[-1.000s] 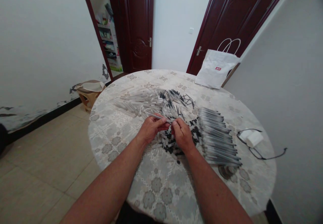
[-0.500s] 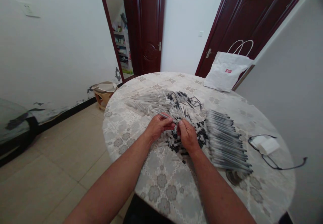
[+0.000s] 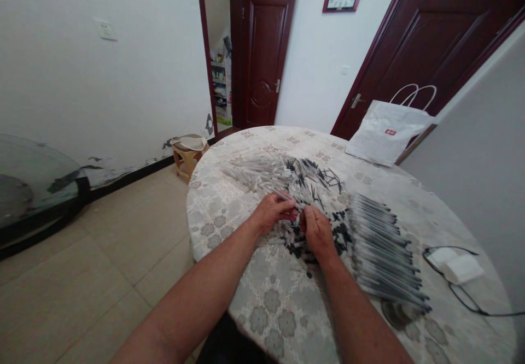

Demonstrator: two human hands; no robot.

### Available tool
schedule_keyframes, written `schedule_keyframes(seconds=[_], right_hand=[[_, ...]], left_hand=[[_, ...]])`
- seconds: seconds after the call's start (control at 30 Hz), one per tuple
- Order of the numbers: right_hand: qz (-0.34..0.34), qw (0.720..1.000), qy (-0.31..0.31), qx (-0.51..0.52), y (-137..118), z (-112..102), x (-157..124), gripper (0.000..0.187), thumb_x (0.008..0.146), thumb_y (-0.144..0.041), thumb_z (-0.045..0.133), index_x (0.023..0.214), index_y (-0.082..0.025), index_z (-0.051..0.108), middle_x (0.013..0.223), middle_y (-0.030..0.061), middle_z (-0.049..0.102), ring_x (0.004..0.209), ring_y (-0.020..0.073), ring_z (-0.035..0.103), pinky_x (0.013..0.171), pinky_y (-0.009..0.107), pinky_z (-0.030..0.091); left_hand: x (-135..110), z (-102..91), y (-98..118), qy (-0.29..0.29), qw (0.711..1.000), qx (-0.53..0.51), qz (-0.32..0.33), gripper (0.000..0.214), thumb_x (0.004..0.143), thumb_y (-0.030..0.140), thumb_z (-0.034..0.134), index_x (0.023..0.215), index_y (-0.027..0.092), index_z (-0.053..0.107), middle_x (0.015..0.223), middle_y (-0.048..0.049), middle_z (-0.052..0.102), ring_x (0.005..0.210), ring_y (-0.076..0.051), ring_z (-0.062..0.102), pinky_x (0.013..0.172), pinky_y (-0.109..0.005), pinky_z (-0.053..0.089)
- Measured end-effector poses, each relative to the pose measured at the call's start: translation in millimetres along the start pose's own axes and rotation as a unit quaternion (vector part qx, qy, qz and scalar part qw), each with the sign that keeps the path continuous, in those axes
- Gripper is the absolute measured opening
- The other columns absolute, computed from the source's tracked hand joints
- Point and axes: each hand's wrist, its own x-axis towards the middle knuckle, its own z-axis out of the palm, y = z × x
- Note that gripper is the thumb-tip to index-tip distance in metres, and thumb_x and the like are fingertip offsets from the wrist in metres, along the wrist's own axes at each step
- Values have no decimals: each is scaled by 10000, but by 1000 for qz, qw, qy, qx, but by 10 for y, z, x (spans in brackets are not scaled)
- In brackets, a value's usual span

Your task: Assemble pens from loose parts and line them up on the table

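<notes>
My left hand (image 3: 273, 212) pinches a slim pale pen barrel (image 3: 280, 193) that slants up and left from the fingers. Close against it, my right hand (image 3: 318, 230) is closed at the barrel's lower end; any small part between those fingers is hidden. Beneath and around both hands lie loose black and clear pen parts (image 3: 342, 232). Beyond them are a heap of whitish pen barrels (image 3: 256, 171) and scattered thin dark refills (image 3: 318, 170). To the right of my right hand, many pens with dark tips (image 3: 381, 246) lie side by side in a stack.
A patterned cloth covers the round table (image 3: 262, 312). At its right are black-framed glasses (image 3: 463, 298), a folded white tissue pack (image 3: 463, 268) and a round glass object (image 3: 396, 313) near the pen stack. A white paper bag (image 3: 389, 131) stands far right; a stool (image 3: 186, 162) is left.
The view has turned a little left and up, so everything sits further right and lower. Both hands stay together on the pen barrel, with little change in grip.
</notes>
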Motion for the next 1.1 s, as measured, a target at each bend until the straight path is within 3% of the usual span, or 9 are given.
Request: schedule_keyframes(seconds=[0.23, 0.33, 0.47, 0.7, 0.93, 1.1], right_hand=[[-30, 999, 39, -6, -60, -64, 1, 254, 967, -435, 491, 1022, -203, 580, 772, 4, 630, 676, 179, 561, 646, 290, 411], [-33, 998, 33, -37, -102, -54, 12, 256, 993, -418, 437, 916, -216, 573, 735, 2, 605, 681, 181, 551, 653, 292, 393], [-12, 999, 26, -42, -93, -24, 16, 397, 1031, -428, 339, 734, -232, 514, 628, -16, 533, 597, 166, 495, 615, 291, 357], [-22, 999, 39, -23, -112, -62, 6, 234, 974, -414, 466, 973, -214, 586, 742, 1, 618, 696, 186, 559, 643, 286, 398], [15, 999, 11, 31, -145, -46, 15, 326, 993, -412, 406, 744, -237, 522, 600, -32, 544, 573, 161, 503, 593, 286, 378], [11, 999, 7, 34, -140, -50, 14, 390, 1013, -459, 373, 728, -242, 526, 602, -23, 539, 566, 162, 496, 576, 291, 375]], left_hand=[[5, 11, 5, 7, 1000, 0, 15, 373, 701, 387, 860, 858, 135, 635, 782, -44, 690, 665, -152, 683, 679, -321, 600], [-2, 26, 28, 5, 1000, 0, 9, 377, 696, 375, 867, 870, 134, 637, 833, -61, 708, 679, -154, 685, 680, -324, 605], [-6, 44, 44, 4, 1000, 0, 11, 370, 695, 368, 870, 859, 130, 639, 797, -53, 695, 670, -153, 679, 674, -332, 610], [8, 16, 21, 16, 1000, -6, 21, 381, 694, 390, 866, 880, 138, 649, 810, -50, 693, 668, -154, 685, 665, -320, 606], [16, 3, 23, -8, 1000, 17, 21, 350, 726, 394, 843, 870, 130, 665, 795, -52, 693, 677, -152, 675, 655, -303, 597], [6, 23, 48, 3, 1000, 9, 15, 369, 690, 389, 868, 864, 141, 656, 786, -40, 690, 669, -160, 678, 664, -324, 601]])
